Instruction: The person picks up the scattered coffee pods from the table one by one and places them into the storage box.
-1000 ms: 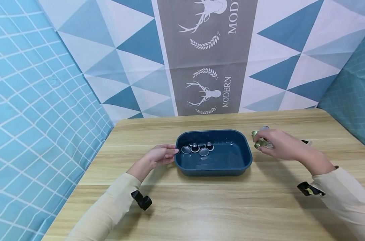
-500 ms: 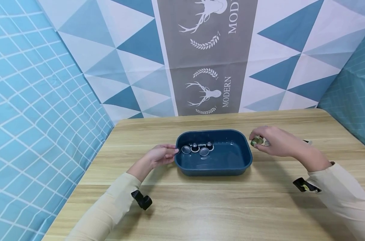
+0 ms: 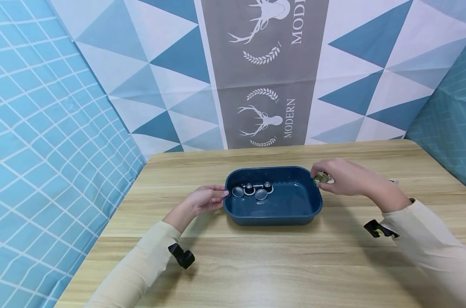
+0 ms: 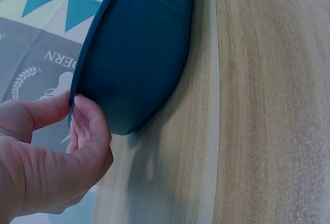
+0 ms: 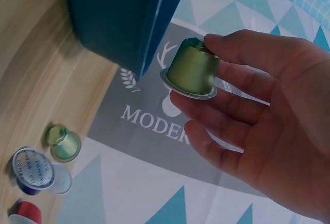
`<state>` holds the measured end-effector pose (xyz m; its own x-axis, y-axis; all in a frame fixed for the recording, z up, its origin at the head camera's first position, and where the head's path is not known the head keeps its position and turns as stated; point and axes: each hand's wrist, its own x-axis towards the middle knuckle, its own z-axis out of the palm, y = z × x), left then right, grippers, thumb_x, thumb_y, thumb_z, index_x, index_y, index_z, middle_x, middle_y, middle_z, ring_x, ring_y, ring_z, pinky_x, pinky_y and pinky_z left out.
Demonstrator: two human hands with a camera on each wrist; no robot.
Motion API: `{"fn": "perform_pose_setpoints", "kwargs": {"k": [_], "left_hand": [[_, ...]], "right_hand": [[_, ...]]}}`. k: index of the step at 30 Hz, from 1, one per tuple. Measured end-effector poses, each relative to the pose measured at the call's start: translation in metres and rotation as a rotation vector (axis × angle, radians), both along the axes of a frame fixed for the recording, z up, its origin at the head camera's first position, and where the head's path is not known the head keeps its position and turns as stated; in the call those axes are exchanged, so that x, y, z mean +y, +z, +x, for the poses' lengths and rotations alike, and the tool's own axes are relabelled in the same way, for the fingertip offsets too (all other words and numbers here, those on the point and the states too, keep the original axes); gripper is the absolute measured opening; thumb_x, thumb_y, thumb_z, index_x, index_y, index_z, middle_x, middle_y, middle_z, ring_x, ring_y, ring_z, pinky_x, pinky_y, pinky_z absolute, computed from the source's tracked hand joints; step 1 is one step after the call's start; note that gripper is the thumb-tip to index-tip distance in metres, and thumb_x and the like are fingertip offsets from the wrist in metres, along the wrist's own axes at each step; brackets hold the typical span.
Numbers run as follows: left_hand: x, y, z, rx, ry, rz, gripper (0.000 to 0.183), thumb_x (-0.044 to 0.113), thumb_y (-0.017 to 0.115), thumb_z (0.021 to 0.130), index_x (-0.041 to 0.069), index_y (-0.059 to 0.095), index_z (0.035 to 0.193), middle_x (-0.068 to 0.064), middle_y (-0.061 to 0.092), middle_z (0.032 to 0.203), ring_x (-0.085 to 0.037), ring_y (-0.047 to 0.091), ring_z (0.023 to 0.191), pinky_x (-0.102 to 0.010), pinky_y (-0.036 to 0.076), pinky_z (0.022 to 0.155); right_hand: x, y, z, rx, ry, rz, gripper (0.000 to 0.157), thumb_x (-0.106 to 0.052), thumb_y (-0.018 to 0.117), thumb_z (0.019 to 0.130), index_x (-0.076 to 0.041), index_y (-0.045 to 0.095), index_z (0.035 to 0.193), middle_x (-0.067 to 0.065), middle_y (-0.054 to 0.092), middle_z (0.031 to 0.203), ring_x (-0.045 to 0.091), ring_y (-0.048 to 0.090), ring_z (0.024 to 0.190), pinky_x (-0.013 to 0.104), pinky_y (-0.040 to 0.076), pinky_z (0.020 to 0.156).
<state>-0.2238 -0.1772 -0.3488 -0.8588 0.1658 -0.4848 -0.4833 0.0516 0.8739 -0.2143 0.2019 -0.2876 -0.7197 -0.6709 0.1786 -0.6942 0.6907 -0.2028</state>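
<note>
A dark blue plastic basin (image 3: pixel 273 220) stands on the table. At its left end my left hand (image 3: pixel 206 199) pinches the rim between thumb and fingers, as the left wrist view shows closely. My right hand (image 3: pixel 342 177) holds a green-gold coffee capsule (image 5: pixel 193 69) by thumb and fingertips, its flat silver-rimmed lid facing down in the right wrist view. In the head view this capsule overlaps the basin's right rim. Inside the basin, toward the left, lie several capsules, including a dark capsule (image 3: pixel 249 188) and one with its round lid (image 3: pixel 261 194) showing.
On the table beyond the right hand, the right wrist view shows a green capsule (image 5: pixel 64 142), a blue capsule (image 5: pixel 33 170) with a printed lid and a red capsule (image 5: pixel 27 212). Patterned cloth (image 3: pixel 179 77) hangs behind the wooden table (image 3: pixel 256 265).
My right hand has lifted the green-gold capsule and moved left with it, from the table spot right of the basin to the basin's right rim. The left hand and basin stay put.
</note>
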Motion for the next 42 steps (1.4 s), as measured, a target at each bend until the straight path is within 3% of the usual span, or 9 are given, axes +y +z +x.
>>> {"fn": "perform_pose_setpoints", "kwargs": {"k": [8, 22, 32, 42], "left_hand": [[0.001, 0.002, 0.001, 0.005, -0.003, 0.006, 0.033, 0.006, 0.055, 0.096, -0.001, 0.047, 0.127, 0.004, 0.063, 0.080, -0.004, 0.057, 0.065, -0.019, 0.052, 0.066], [0.001, 0.002, 0.000, 0.006, -0.004, -0.008, 0.030, 0.007, 0.056, 0.096, 0.000, 0.049, 0.124, 0.005, 0.063, 0.078, -0.003, 0.055, 0.060, -0.018, 0.053, 0.066], [0.001, 0.001, 0.000, 0.006, -0.013, -0.003, 0.031, 0.006, 0.055, 0.096, 0.000, 0.047, 0.125, 0.006, 0.061, 0.074, -0.001, 0.048, 0.054, -0.018, 0.052, 0.064], [0.001, 0.001, 0.002, 0.014, -0.012, -0.014, 0.033, 0.006, 0.056, 0.095, -0.001, 0.047, 0.126, 0.005, 0.063, 0.077, -0.002, 0.054, 0.058, -0.018, 0.052, 0.065]], "right_hand": [[-0.013, 0.008, -0.003, -0.039, 0.003, 0.047, 0.012, -0.006, 0.071, 0.083, -0.009, 0.068, 0.094, 0.001, 0.068, 0.089, 0.010, 0.054, 0.075, 0.029, 0.050, 0.067], [-0.039, 0.020, -0.008, -0.122, -0.004, 0.123, 0.014, -0.007, 0.071, 0.084, -0.008, 0.067, 0.097, 0.006, 0.068, 0.094, 0.015, 0.057, 0.078, 0.034, 0.056, 0.074], [-0.057, 0.024, -0.019, -0.146, 0.051, 0.176, 0.014, -0.008, 0.070, 0.085, -0.007, 0.066, 0.098, 0.006, 0.068, 0.096, 0.016, 0.059, 0.081, 0.036, 0.054, 0.077], [-0.071, 0.025, -0.026, -0.141, 0.090, 0.213, 0.014, -0.008, 0.071, 0.083, -0.007, 0.067, 0.096, 0.006, 0.069, 0.096, 0.017, 0.060, 0.082, 0.038, 0.054, 0.079]]}}
